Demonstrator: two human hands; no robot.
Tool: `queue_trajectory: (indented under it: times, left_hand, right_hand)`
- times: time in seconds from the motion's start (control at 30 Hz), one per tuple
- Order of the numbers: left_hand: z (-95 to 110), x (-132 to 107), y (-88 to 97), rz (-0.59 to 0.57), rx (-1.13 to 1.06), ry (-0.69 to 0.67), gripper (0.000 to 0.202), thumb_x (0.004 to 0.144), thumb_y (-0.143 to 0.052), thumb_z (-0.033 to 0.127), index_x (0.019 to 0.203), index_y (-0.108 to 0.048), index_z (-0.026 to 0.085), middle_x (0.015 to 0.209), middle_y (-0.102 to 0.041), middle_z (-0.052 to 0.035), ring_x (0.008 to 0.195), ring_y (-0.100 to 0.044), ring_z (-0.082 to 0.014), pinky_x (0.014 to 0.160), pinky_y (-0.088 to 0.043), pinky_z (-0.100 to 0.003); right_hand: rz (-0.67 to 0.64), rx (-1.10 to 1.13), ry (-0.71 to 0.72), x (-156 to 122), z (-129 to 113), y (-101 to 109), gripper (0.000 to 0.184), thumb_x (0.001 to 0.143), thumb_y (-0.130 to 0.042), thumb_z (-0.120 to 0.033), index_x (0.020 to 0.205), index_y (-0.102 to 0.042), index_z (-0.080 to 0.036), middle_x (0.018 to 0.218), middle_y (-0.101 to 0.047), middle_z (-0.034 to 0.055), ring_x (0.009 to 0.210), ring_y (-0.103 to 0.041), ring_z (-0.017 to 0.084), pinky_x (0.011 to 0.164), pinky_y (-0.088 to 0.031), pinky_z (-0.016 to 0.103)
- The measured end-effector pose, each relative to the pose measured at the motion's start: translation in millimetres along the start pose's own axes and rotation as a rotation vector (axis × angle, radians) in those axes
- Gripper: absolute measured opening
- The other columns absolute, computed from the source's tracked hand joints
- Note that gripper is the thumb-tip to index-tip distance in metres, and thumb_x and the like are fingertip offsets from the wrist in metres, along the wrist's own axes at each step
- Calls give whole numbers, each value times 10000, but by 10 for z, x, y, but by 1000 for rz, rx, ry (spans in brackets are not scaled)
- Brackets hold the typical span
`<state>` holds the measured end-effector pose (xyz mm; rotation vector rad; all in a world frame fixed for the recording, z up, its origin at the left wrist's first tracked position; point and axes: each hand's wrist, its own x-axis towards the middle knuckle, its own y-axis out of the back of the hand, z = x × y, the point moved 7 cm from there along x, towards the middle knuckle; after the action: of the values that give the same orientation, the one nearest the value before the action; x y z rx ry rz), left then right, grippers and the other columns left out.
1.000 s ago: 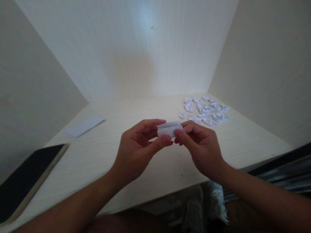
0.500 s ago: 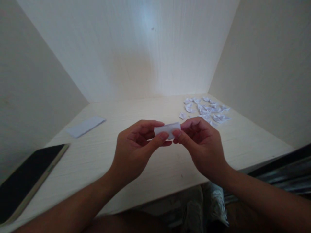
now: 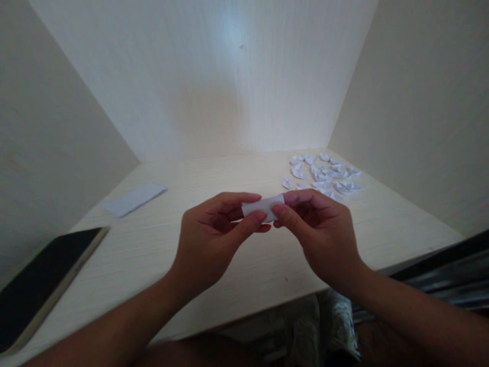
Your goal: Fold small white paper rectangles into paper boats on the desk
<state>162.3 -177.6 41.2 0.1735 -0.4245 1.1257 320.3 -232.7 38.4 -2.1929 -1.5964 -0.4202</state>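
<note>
Between my two hands is a small folded piece of white paper (image 3: 263, 205), held above the desk. My left hand (image 3: 214, 232) pinches its left end, with the thumb on the near face and the fingers behind. The right end is gripped by my right hand (image 3: 321, 227) in the same way, thumb in front. Parts of the paper's lower edge and back are hidden by my thumbs and fingers. Beyond my right hand lie several small folded white paper boats (image 3: 347, 187) in a loose group.
A flat stack of white paper strips (image 3: 135, 199) lies on the left of the pale desk (image 3: 214, 176). Nearer on the left is a dark tablet-like slab (image 3: 49, 280) with a light edge. Panels enclose the desk at the back (image 3: 206, 71) and both sides.
The paper's top edge has tipped so that its upper opening no longer shows. My right fingers have shifted slightly down along it. Both hands keep their hold.
</note>
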Motion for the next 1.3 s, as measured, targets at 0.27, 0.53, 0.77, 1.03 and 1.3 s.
queue_trajectory:
  times: [0.27,0.53,0.77,1.03,1.3]
  left_hand:
    - [10,-18,-5,-9,-12,-7,238,790,-833,49,962,-774,202,787,-819,37,692,-799,-131,690,-669,-161]
    - [-3,-31,0,-4,-5,0,232,789,-843,66,959,-781,211,788,-822,24,697,-801,-140,699,-671,-176]
    - [3,-22,12,-1,19,-8,247,782,-845,64,956,-785,227,766,-818,30,690,-799,-137,678,-660,-163]
    - [16,-21,19,21,32,1,246,763,-854,62,936,-783,222,745,-814,27,667,-794,-137,621,-640,-146]
    - [27,-31,47,69,83,11,273,716,-878,68,919,-800,232,699,-803,30,619,-780,-141,577,-633,-160]
  right_hand:
    - [2,9,-11,-5,-19,0,68,831,-824,-184,852,-764,-209,757,-768,-42,666,-706,69,646,-602,163]
    - [-12,35,-6,11,-35,-19,73,833,-818,-171,852,-762,-214,760,-769,-43,662,-707,67,639,-605,164]
    - [-15,0,0,0,-37,-25,55,843,-812,-192,848,-760,-208,736,-753,-33,648,-687,74,622,-589,178]
    - [-8,-31,5,0,-47,-24,52,845,-814,-209,852,-762,-207,731,-754,-26,642,-687,84,613,-582,191]
    - [-3,-26,-16,-2,-68,-31,43,843,-811,-196,835,-770,-209,701,-743,-27,628,-683,88,602,-585,193]
